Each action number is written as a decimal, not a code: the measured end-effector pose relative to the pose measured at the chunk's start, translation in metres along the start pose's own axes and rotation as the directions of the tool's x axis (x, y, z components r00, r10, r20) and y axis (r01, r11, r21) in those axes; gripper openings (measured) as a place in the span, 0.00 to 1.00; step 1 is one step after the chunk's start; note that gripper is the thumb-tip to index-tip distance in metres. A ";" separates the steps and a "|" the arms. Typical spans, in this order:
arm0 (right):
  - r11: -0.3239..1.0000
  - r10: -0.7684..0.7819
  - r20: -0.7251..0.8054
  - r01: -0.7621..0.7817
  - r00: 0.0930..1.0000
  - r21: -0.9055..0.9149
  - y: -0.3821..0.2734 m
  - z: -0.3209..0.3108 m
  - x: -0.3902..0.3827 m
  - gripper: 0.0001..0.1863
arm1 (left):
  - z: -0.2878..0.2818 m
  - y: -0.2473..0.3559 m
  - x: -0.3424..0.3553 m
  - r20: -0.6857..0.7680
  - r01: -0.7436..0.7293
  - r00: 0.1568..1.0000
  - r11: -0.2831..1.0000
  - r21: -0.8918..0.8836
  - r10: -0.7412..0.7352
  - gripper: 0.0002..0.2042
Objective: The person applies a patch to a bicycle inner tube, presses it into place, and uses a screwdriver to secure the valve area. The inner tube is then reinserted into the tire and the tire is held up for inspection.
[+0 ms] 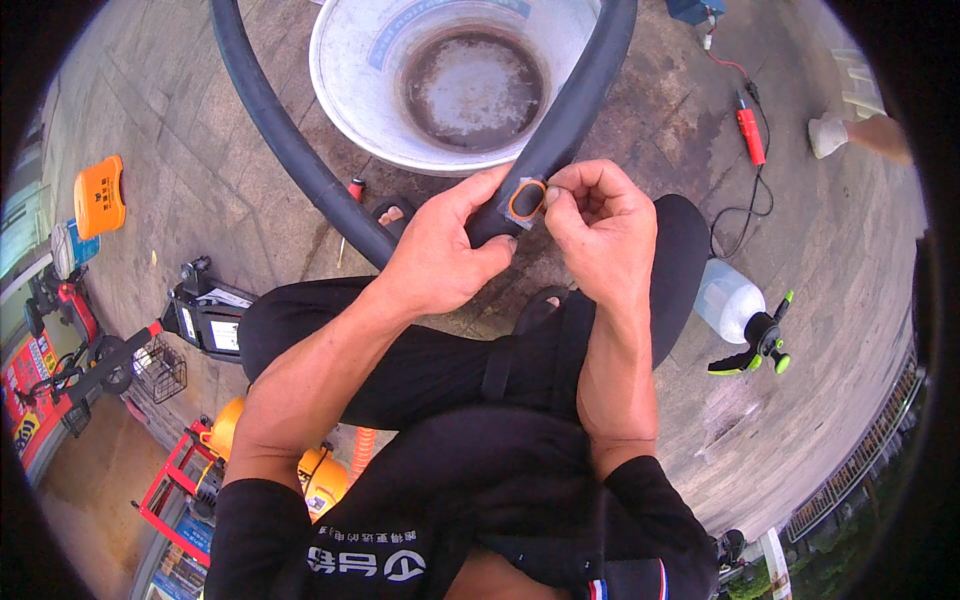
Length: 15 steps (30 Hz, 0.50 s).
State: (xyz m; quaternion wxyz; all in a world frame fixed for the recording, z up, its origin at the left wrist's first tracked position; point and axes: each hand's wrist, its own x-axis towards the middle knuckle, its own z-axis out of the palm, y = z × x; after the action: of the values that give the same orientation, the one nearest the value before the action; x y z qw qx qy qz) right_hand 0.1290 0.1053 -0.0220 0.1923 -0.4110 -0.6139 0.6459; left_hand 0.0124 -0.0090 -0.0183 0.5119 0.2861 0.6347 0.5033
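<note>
A black rubber inner tube [262,108] curves down in front of me, over my lap. My left hand [440,245] grips it, thumb on the near side and fingers wrapped around behind. On the tube's upper face, just beyond that thumb, lies an oval black patch [526,201] with an orange rim and a clear film around it. Thumb and forefinger of my right hand [603,225] pinch at the film on the patch's right edge; its other fingers are curled in. The fingertips cover part of that edge.
A white tub [345,125] with a stained bottom stands ahead, behind the tube. At right lie a red corded tool [750,137] and a pump sprayer [730,300]. An orange case [100,197], a black floor jack [205,315] and a yellow machine [322,482] are at left. Someone's foot [828,136] shows far right.
</note>
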 end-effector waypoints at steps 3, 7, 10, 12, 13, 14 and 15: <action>1.000 -0.008 -0.001 0.008 1.000 0.008 0.000 0.000 0.000 0.03 | 0.000 0.001 0.000 -0.005 0.025 1.000 1.000 -0.018 -0.025 0.30; 1.000 -0.013 0.003 0.013 1.000 0.004 0.001 0.000 0.000 0.03 | 0.001 0.002 0.000 -0.006 0.014 1.000 1.000 -0.014 -0.014 0.30; 1.000 -0.021 0.005 0.021 1.000 -0.005 0.002 0.001 0.001 0.03 | 0.001 0.003 -0.001 0.003 0.058 0.998 0.998 -0.033 -0.058 0.30; 1.000 -0.025 0.005 0.025 1.000 -0.006 0.003 0.002 0.001 0.03 | 0.001 0.004 -0.002 0.005 0.064 0.998 0.997 -0.047 -0.064 0.30; 1.000 -0.026 0.003 0.026 1.000 -0.003 0.003 0.002 0.000 0.03 | 0.001 0.004 -0.002 0.004 0.066 0.998 0.997 -0.050 -0.066 0.30; 1.000 -0.027 0.001 0.027 1.000 -0.001 0.003 0.002 0.000 0.03 | 0.001 0.004 -0.002 0.000 0.065 0.998 0.997 -0.047 -0.065 0.30; 1.000 -0.026 0.000 0.026 1.000 0.004 0.003 0.003 0.000 0.03 | 0.001 0.004 -0.003 0.001 0.062 0.998 0.997 -0.039 -0.062 0.30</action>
State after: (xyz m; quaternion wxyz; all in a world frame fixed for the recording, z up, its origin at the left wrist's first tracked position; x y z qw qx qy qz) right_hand 0.1272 0.1032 -0.0249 0.2017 -0.4025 -0.6180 0.6446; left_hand 0.0132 -0.0099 -0.0140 0.5327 0.2559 0.6334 0.4996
